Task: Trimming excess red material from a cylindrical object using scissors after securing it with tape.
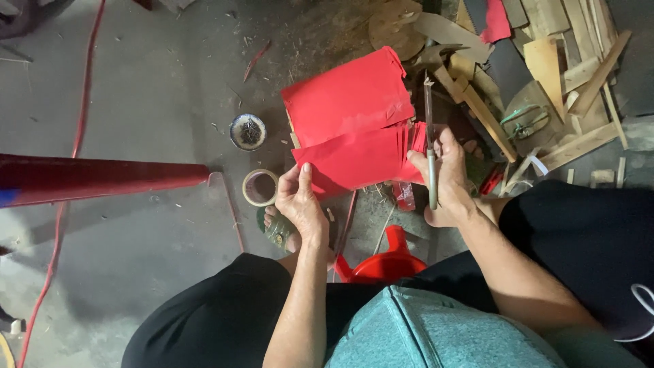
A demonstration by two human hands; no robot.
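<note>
My left hand pinches the near left edge of a folded red paper sheet, held up in front of me. The sheet's right edge is cut into several thin strips. My right hand grips a pair of long scissors, blades pointing away from me and set against the fringed right edge of the paper.
A tape roll and a small patterned bowl lie on the concrete floor to the left. A dark red tapered pole reaches in from the left. Wood scraps pile at the upper right. A red plastic stool sits under me.
</note>
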